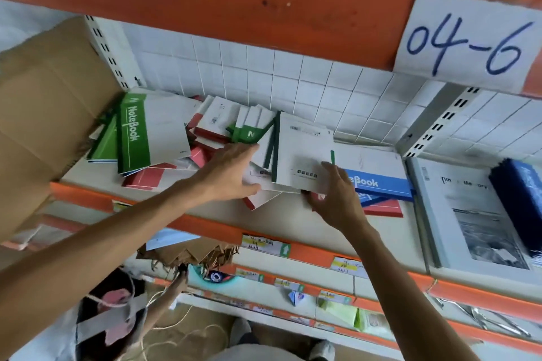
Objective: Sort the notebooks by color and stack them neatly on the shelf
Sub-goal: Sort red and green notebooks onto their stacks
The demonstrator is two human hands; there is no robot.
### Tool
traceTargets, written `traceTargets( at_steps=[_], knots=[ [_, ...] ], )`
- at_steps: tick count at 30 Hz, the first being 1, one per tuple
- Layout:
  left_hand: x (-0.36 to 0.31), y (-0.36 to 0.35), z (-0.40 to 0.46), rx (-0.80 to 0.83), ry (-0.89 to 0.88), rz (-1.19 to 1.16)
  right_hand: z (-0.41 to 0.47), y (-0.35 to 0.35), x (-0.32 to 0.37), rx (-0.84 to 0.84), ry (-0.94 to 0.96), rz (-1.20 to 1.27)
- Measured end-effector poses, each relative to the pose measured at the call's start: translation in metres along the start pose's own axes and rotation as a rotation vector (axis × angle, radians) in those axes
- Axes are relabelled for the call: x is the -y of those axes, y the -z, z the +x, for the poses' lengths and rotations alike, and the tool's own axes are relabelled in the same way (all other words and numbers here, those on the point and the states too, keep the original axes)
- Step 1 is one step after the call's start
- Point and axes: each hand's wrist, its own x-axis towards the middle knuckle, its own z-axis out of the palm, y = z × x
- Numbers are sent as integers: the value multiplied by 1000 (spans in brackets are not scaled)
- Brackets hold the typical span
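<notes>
Notebooks lie jumbled on the orange-edged shelf (296, 223). A green notebook (133, 138) leans at the left over red notebooks (146, 179). In the middle, white-backed notebooks with dark green spines (302, 149) are lifted at an angle. My right hand (337, 199) pinches their lower edge, fingers on top and thumb beneath. My left hand (231, 173) lies with straight fingers on the pile beside them, touching their left side. A blue notebook (378, 182) lies flat on a red one just right of my right hand.
A cardboard box (44, 114) stands at the shelf's left end. Grey photo-cover books (475, 214) and dark blue notebooks (522, 193) fill the right bay behind a divider. A "04-6" sign (469, 44) hangs on the upper beam. Another person (111, 316) crouches below left.
</notes>
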Motion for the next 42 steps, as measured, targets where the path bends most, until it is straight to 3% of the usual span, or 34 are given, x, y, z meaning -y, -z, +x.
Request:
traceTargets(
  at_steps=[7,10,13,16,20,24,26,28,30,33,35,38,42],
  knots=[
    [0,-3,11,91,-113,-149,18,-2,2,29,34,-11],
    [5,4,18,41,-147,-79,24,-2,2,15,55,-42],
    [16,15,27,-6,-131,30,24,7,4,21,131,-246],
    [31,25,35,-20,-68,56,29,32,4,-89,244,-299],
    [41,34,41,-58,-29,-58,35,78,13,-209,330,-153],
    [27,53,44,-228,-71,-224,32,118,36,12,398,198],
    [11,65,43,-272,-146,-271,38,119,45,169,362,335],
    [-2,73,40,-217,-146,-403,48,109,47,264,293,464],
    [-7,72,36,-164,-112,-510,56,95,48,248,207,610],
    [-4,63,27,-223,-47,-588,64,75,41,167,85,728],
    [1,57,22,-291,73,-712,67,63,28,200,70,483],
    [13,49,12,-353,275,-878,67,41,7,338,145,-173],
    [30,43,-5,-441,457,-1026,65,10,9,249,252,-305]
  ],
)
